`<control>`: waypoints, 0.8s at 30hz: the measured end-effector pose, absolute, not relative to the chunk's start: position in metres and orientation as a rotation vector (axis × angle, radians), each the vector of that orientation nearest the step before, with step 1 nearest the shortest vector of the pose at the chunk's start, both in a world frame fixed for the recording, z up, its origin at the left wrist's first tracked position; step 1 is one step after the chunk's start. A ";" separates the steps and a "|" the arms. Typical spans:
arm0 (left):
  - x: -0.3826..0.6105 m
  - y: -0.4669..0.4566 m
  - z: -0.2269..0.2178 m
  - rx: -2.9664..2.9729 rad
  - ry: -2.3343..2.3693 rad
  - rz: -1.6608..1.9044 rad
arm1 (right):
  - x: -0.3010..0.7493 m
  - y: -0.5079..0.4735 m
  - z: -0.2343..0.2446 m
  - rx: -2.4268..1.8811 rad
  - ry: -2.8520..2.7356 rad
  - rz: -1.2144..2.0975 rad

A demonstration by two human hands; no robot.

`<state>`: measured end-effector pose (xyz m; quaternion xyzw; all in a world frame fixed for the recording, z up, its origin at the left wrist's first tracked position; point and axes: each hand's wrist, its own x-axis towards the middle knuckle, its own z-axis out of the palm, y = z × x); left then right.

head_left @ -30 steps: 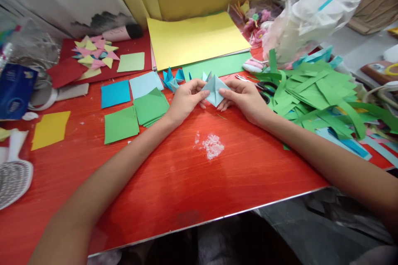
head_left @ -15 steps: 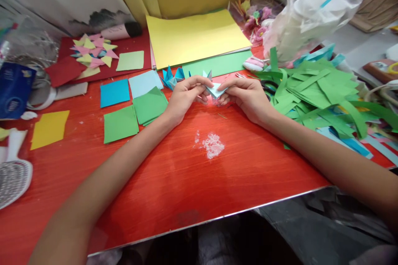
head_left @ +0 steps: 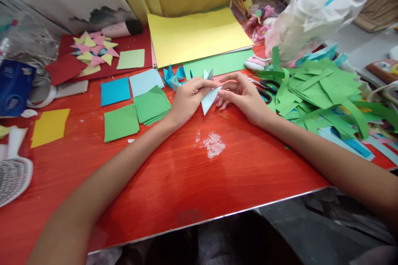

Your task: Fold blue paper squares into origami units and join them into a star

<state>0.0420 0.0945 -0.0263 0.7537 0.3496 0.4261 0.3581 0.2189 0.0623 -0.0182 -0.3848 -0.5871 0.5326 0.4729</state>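
A pale blue folded paper (head_left: 209,100), now a narrow pointed shape, is held above the red table with one point hanging down. My left hand (head_left: 188,99) pinches its upper left side between thumb and fingers. At the upper right corner, the thumb and fingertips of my right hand (head_left: 244,98) close on the paper. Just behind my hands stand blue folded paper pieces (head_left: 171,76), and a paler folded piece (head_left: 208,74) peeks out above the fingers. Scissors with black handles (head_left: 268,89) lie right beside my right hand.
Green squares (head_left: 151,105), a blue square (head_left: 115,91) and a yellow square (head_left: 50,126) lie leftward. Green paper scraps (head_left: 320,91) heap at right. Yellow sheets (head_left: 199,37) lie behind. A white smudge (head_left: 214,145) marks the red table (head_left: 174,186).
The folded paper has turned from a wide, flat triangle to a narrow one pointing downward. My right hand has lifted its fingers and shifted slightly right.
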 end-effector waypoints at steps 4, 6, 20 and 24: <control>0.043 0.090 -0.022 2.003 0.882 1.087 | 0.221 0.064 -0.019 -0.979 -1.541 1.334; 0.044 0.091 -0.023 1.957 0.885 1.080 | 0.221 0.064 -0.019 -1.003 -1.544 1.339; 0.044 0.096 -0.031 1.803 0.868 0.995 | 0.222 0.062 -0.021 -1.020 -1.501 1.275; 0.044 0.096 -0.032 1.778 0.890 1.001 | 0.221 0.062 -0.019 -1.048 -1.502 1.286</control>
